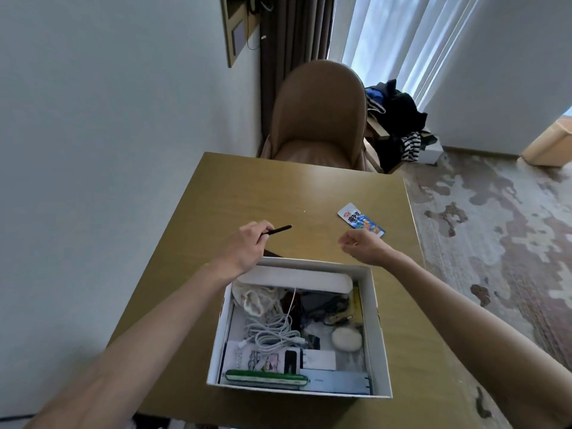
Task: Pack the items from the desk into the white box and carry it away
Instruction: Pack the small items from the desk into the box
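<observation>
The white box (379,329) stands open on the wooden desk (247,193), holding white cables, a cloth pouch, a green case, small cartons and other items. Just beyond the box's far left corner, my left hand (247,243) holds a thin black pen (280,229) above the desk, its tip pointing right. My right hand (365,244) hovers past the box's far right corner with its fingers loosely curled and nothing in it. A blue and white snack packet (360,219) lies flat on the desk right behind that hand.
A tan chair (318,113) is pushed against the desk's far edge. Dark clothes (399,119) are piled on a stand to its right. A white wall runs along the left, and patterned carpet (495,227) lies right of the desk.
</observation>
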